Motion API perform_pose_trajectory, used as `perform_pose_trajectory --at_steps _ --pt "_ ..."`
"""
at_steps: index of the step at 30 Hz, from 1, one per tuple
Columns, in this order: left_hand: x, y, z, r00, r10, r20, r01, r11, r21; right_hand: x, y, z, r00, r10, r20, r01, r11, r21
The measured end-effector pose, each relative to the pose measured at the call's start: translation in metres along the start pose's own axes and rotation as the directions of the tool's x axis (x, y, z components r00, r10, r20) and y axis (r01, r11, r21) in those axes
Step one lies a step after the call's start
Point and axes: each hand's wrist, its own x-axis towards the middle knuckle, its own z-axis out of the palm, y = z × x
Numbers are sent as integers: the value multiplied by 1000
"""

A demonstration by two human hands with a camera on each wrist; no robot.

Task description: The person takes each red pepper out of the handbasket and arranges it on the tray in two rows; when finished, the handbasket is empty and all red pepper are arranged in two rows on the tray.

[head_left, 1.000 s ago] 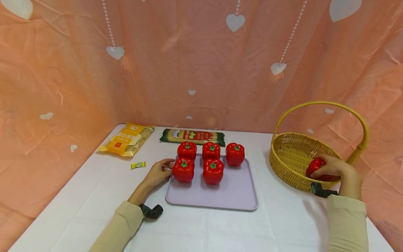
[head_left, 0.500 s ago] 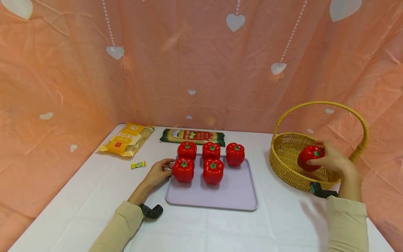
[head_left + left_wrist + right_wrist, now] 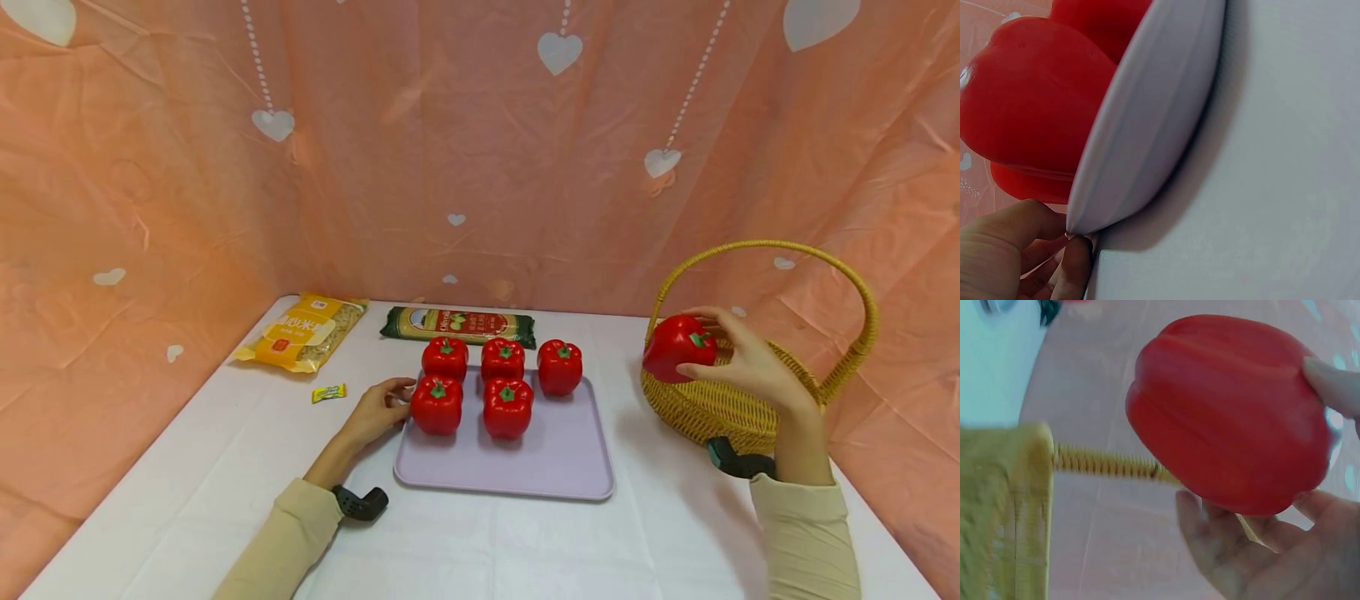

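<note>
In the head view my right hand [image 3: 750,362] holds a red bell pepper [image 3: 678,348] above the left rim of a yellow wicker basket [image 3: 701,421]. The right wrist view shows the pepper [image 3: 1229,415] gripped between thumb and fingers, its stem hidden there. My left hand [image 3: 377,414] is at the left edge of a pale purple tray [image 3: 555,454]. Its thumb and a finger pinch the tray's rim [image 3: 1107,169] in the left wrist view. Several more red peppers stand on the tray in two rows, among them a front one [image 3: 507,408] and a back-right one [image 3: 560,367].
A tall handle [image 3: 765,244] arches over the basket. Behind the tray lies a green-ended noodle packet [image 3: 459,326]. A yellow bag of grain [image 3: 303,332] and a small yellow candy [image 3: 329,392] lie to the left. A pink curtain [image 3: 420,167] backs the white table.
My right hand has lifted the pepper from inside the basket and carried it up and left to over its rim. The left hand has stayed in place at the tray.
</note>
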Motion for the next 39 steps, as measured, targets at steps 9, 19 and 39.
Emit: perform_pose_trajectory --at_steps 9,19,39 --pt "0 -2 0 1000 -27 -8 27 1000 -3 16 -4 49 993 -96 74 95 995 19" --pt "1 -2 0 1000 -23 0 23 1000 9 27 -6 87 980 -99 170 86 993 84" --pt "3 -3 0 1000 -6 -7 6 1000 3 33 -5 120 967 -145 211 152 988 -20"
